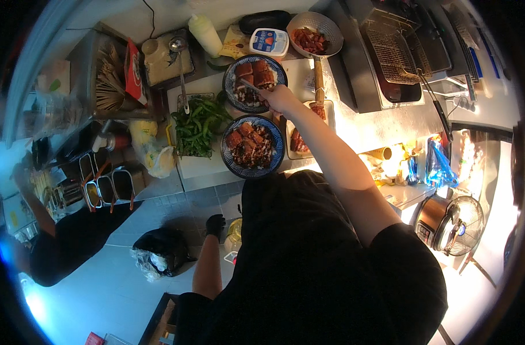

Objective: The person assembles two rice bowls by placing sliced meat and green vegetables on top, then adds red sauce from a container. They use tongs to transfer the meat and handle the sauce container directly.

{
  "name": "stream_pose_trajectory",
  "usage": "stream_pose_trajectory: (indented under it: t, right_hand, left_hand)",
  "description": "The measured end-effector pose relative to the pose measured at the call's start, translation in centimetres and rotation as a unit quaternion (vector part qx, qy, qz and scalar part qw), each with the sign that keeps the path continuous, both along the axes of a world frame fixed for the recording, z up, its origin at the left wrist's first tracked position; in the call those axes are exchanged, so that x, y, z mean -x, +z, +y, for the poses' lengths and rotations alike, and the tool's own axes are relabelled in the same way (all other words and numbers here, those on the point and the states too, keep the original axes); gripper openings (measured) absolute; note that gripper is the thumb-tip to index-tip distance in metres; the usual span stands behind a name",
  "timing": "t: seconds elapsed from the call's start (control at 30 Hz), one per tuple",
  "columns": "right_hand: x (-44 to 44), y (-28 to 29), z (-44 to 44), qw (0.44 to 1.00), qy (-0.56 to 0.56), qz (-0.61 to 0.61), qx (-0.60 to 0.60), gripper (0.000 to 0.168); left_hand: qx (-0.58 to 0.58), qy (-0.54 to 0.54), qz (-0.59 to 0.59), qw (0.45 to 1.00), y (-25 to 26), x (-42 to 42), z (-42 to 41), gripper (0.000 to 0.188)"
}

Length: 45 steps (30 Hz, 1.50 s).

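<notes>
My bare right hand [282,100] grips a slim metal utensil [249,85], its exact kind unclear, over the far blue-patterned bowl [227,95]. Glazed brown pieces of meat or fish [262,77] lie on rice in that bowl. Closer to my body stands a second patterned bowl [225,161], with similar chunks [246,136] and dark crumbly topping over rice. My left hand [215,226], in a black glove, hangs low at my side with curled fingers; whether it holds anything is hidden. Partly under my right forearm is a tray [298,156] of glazed pieces [299,141].
Green peppers [198,125] fill a tray left of the bowls. Behind are a squeeze bottle [205,35], a white tub [269,42] and a pan [331,32] of reddish pieces. A fryer basket [387,56] stands right. Another person [72,241] is at left; a black bag [165,250] sits on the floor.
</notes>
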State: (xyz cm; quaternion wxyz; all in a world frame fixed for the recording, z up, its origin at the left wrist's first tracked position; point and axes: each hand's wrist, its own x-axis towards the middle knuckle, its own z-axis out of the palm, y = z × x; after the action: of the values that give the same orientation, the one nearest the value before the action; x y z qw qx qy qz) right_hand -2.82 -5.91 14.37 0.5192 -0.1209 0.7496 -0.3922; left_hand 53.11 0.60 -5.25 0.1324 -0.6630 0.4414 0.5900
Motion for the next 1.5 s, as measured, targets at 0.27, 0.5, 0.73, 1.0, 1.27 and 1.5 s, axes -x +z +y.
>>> stream_pose_trajectory:
  t: [0.27, 0.5, 0.73, 1.0, 1.27, 1.5]
  right_hand:
    - [1.0, 5.7, 7.6, 0.995, 0.045, 0.076, -0.045, 0.040]
    - [2.4, 4.1, 24.1, 0.987, -0.020, 0.032, -0.154, 0.034]
    - [1.2, -0.2, 25.4, 0.995, -0.067, -0.022, -0.072, 0.026]
    - [5.2, -2.3, 24.3, 0.993, 0.060, -0.099, -0.035, 0.030]
    - [5.2, -1.0, 22.7, 0.989, 0.088, -0.115, -0.029, 0.027]
    - [3.5, 2.3, 22.5, 0.916, 0.233, 0.324, -0.046, 0.027]
  left_hand:
    - [0.050, -0.247, -0.001, 0.968, -5.2, -5.3, 2.5, 0.019]
    - [-0.067, 0.015, -0.010, 0.998, -0.6, 1.2, 0.3, 0.023]
    - [-0.049, 0.054, -0.050, 0.996, 1.5, 4.6, -2.5, 0.028]
    - [-0.049, 0.067, -0.038, 0.996, 2.5, 2.8, -2.6, 0.029]
    - [-0.048, 0.073, -0.004, 0.996, 0.5, -0.7, 0.3, 0.026]
    - [-0.057, 0.094, -0.015, 0.994, 1.6, 1.4, -0.2, 0.027]
